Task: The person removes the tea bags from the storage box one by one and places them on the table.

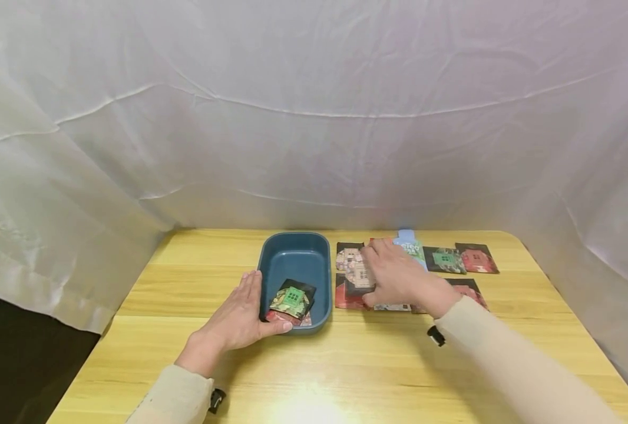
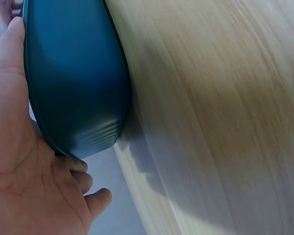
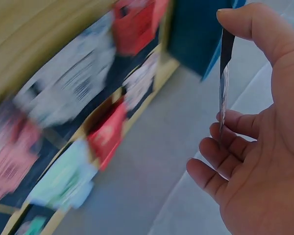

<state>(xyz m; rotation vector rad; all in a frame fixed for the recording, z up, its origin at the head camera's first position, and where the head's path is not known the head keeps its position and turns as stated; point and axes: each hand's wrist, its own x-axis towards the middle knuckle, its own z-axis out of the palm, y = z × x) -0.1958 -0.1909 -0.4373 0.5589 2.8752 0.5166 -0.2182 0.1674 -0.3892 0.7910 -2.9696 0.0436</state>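
A dark blue tray (image 1: 295, 241) stands on the table. My left hand (image 1: 234, 321) lies against its near left corner, fingers extended along the left side and thumb along the front rim. In the left wrist view the palm faces the tray's outer wall (image 2: 78, 63). Inside the tray, a black packet with a green label (image 1: 293, 299) lies on other packets. My right hand (image 1: 399, 274) pinches a black packet with a beige house picture (image 1: 359, 275) between thumb and fingertips. The right wrist view shows this packet (image 3: 225, 73) edge-on, above the packets on the table.
Right of the tray several packets lie in two rows, among them a green-labelled packet (image 1: 445, 259), a red-labelled one (image 1: 476, 258) and a light blue one (image 1: 412, 247). My right forearm partly covers the front row. A pale curtain (image 1: 314, 147) hangs behind the wooden table (image 1: 335, 377).
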